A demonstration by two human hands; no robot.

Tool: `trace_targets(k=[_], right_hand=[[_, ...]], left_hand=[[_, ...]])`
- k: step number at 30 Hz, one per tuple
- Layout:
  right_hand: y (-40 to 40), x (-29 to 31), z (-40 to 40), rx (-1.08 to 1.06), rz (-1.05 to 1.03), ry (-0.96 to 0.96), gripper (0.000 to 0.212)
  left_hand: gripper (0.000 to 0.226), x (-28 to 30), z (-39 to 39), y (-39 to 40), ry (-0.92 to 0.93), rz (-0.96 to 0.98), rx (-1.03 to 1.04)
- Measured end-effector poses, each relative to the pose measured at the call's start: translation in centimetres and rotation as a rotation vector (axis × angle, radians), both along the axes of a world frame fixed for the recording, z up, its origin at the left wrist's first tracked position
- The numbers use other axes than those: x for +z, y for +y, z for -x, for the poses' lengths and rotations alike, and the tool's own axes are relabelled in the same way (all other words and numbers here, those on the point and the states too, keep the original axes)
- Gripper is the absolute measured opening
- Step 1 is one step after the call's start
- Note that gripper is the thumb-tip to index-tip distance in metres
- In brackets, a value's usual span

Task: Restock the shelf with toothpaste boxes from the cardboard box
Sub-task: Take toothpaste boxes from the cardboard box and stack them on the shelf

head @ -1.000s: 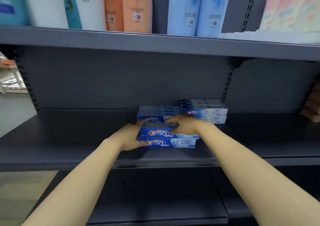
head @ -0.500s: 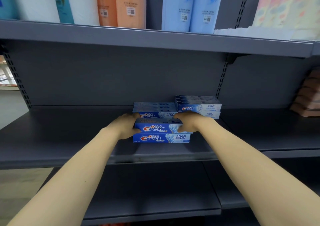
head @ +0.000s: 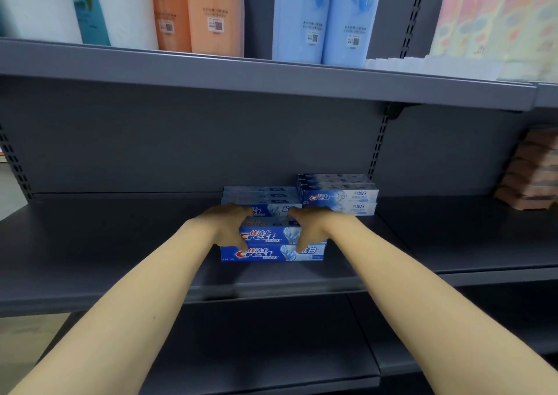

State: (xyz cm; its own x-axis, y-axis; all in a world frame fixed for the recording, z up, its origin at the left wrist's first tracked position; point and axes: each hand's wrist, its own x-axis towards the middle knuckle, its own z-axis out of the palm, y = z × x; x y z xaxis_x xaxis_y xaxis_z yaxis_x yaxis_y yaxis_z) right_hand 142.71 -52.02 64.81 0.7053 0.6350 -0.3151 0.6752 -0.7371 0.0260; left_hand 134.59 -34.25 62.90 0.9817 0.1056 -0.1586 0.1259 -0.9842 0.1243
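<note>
Up front, both hands curl round the upper box [head: 269, 234] of a two-high stack on the shelf [head: 105, 261]: left hand [head: 227, 224] at its left end, right hand [head: 309, 225] at its right. Under it lies the lower box [head: 271, 253]. Behind stand more boxes [head: 338, 193] by the back panel.

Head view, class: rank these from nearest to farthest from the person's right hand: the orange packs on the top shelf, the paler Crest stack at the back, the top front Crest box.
1. top front Crest box, under the right hand
2. paler Crest stack, just behind, to the right
3. orange packs, top shelf, upper left
</note>
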Motion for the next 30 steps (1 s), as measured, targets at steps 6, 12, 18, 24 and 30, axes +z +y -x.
trace_targets(k=[6,12,18,24,30], right_hand=[[0.3,-0.4,-1.0,0.028,-0.030,0.037,0.081],[0.1,-0.3,-1.6,0.050,-0.057,0.078,0.081],[0.9,1.2,-2.8,0.068,-0.115,0.035,0.078],[3.7,3.8,-5.6,0.118,-0.252,-0.082,0.063],[7.2,4.4,-8.8,0.102,-0.214,-0.097,0.075]], left_hand=[[0.062,0.7,-0.6,-0.4,0.075,0.025,-0.027],[0.055,0.5,-0.9,0.0,0.073,0.023,-0.063],[0.049,2.0,-1.7,1.0,-0.009,0.046,-0.059],[0.047,4.6,-3.7,3.8,-0.160,-0.016,-0.019],[0.055,5.3,-6.6,6.0,-0.153,-0.048,0.022]])
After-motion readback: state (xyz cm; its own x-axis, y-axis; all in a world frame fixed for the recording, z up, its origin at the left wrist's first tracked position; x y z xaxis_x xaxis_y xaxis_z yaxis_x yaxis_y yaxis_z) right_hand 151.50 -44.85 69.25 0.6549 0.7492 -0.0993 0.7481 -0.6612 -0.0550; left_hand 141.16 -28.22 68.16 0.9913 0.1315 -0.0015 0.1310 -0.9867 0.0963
